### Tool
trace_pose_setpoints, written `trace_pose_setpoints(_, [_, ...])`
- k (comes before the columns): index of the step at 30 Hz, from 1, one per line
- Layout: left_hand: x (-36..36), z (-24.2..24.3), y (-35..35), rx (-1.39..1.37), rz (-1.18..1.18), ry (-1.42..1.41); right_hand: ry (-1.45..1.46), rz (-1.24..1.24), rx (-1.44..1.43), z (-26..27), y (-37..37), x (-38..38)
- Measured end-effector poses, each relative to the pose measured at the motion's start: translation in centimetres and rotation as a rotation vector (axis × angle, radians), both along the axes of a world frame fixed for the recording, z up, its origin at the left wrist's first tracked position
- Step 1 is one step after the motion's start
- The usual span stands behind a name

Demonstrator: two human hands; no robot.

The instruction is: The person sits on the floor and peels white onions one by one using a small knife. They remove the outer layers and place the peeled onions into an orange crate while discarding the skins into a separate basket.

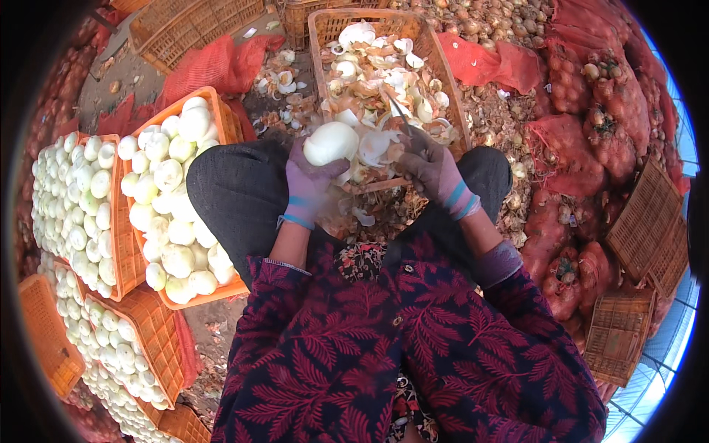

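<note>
My left hand (317,173), in a pinkish work glove with a teal-striped cuff, grips a peeled white onion (333,143). My right hand (431,166), in a matching soiled glove, holds a small knife (398,111) with its blade pointing up and away from me. Blurred pale peel (379,147) shows between the two hands. Beneath and beyond them stands an orange plastic crate (455,99) with onion skins and peel in it. A crate heaped with peeled onions (176,210) stands beside my left knee.
More orange crates (149,338) of peeled onions stand at the left. Red mesh sacks (576,138) of unpeeled onions are piled at the right, near brown crates (620,332). Loose unpeeled onions (493,22) lie at the back. Skins litter the ground.
</note>
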State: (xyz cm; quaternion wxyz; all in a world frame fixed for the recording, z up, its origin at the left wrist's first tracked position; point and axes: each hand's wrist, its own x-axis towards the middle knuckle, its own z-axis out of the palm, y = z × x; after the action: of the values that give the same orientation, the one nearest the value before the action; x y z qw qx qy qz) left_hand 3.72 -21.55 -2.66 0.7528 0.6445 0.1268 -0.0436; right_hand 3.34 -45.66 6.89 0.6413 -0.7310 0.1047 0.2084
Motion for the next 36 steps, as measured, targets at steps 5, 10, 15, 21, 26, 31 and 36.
trace_pose_setpoints(5, [0.4, -0.3, -0.4, 0.692, -0.192, -0.22, -0.079, 0.244, -0.135, -7.0, 2.4, 1.1])
trace_pose_setpoints(10, [-0.7, 1.9, 0.7, 0.947, -0.21, -0.174, -0.283, 0.449, -0.362, -3.3, 5.3, -0.6])
trace_pose_setpoints(15, [-0.5, 0.2, 1.1, 0.809, -0.135, -0.23, -0.278, 0.478, -0.429, -2.9, 4.0, -2.8])
trace_pose_setpoints(21, [0.0, 0.7, 0.1, 0.859, -0.069, -0.26, -0.227, 0.59, -0.703, -0.6, 2.3, -4.9])
trace_pose_setpoints(26, [0.1, 1.6, 0.0, 0.911, -0.132, -0.194, -0.32, 0.514, -0.706, -2.0, 2.6, -5.2])
trace_pose_setpoints(31, [0.1, 1.0, 0.3, 0.883, -0.117, -0.15, -0.167, 0.261, -0.264, -1.8, 3.8, -4.1])
trace_pose_setpoints(36, [-0.1, 0.6, 0.2, 0.879, -0.088, -0.187, 0.061, 0.068, 0.137, -2.6, 2.9, -3.5])
